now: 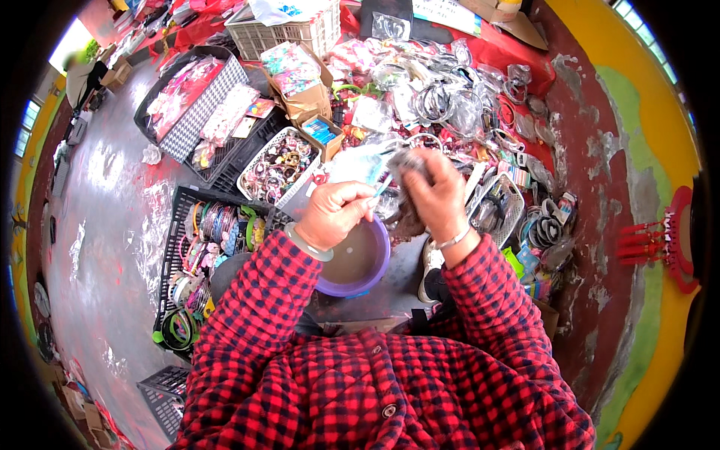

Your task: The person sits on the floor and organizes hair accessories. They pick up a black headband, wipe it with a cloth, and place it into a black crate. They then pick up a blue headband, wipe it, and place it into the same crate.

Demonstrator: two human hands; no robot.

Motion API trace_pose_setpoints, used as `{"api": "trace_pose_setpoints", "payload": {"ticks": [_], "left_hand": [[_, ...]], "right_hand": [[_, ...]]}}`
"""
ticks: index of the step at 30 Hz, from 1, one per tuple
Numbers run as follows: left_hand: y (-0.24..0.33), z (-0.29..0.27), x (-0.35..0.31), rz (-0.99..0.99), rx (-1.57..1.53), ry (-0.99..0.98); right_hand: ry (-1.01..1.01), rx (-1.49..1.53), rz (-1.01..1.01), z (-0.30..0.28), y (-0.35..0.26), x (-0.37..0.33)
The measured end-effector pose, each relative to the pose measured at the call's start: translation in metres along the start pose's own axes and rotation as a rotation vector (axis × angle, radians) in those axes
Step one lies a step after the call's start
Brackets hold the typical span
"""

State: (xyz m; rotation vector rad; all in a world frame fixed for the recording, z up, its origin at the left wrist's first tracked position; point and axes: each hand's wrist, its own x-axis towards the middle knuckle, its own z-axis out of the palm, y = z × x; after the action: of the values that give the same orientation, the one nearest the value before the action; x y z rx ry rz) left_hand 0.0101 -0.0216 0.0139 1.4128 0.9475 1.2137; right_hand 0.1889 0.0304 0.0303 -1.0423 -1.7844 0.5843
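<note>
Seemingly I'm wiping: left fingers (349, 196) pinch a pale strip (383, 184), right fingers (437, 169) clutch a rag (408, 219), basin (384, 262) below; next needs steadiness.

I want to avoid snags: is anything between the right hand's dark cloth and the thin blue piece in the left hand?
Nothing visible stands between the dark cloth in the right hand and the thin blue piece in the left hand. Whether they touch is unclear.

Bright daylight glares white off the grey floor (109, 195), and fisheye distortion curves the edges.
</note>
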Motion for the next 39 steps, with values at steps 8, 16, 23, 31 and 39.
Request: {"api": "trace_pose_setpoints", "payload": {"ticks": [8, 16, 23, 31, 39], "left_hand": [[-0.003, -0.004, 0.001, 0.016, 0.121, -0.008], [-0.009, -0.003, 0.002, 0.045, 0.112, 0.019], [-0.008, -0.028, 0.007, -0.121, -0.661, 0.136], [-0.002, -0.036, 0.006, -0.189, -0.997, -0.184], [-0.018, -0.036, 0.012, -0.342, -0.988, -0.178]], "right_hand": [[-0.155, -0.005, -0.099, 0.004, -0.012, -0.013], [-0.153, 0.045, -0.117, 0.007, -0.016, -0.018], [0.066, 0.496, 0.599, -0.054, 0.034, 0.03], [-0.321, 0.869, 0.629, -0.073, 0.025, 0.019], [-0.732, 0.86, 0.439, -0.056, 0.022, 0.014]]}}
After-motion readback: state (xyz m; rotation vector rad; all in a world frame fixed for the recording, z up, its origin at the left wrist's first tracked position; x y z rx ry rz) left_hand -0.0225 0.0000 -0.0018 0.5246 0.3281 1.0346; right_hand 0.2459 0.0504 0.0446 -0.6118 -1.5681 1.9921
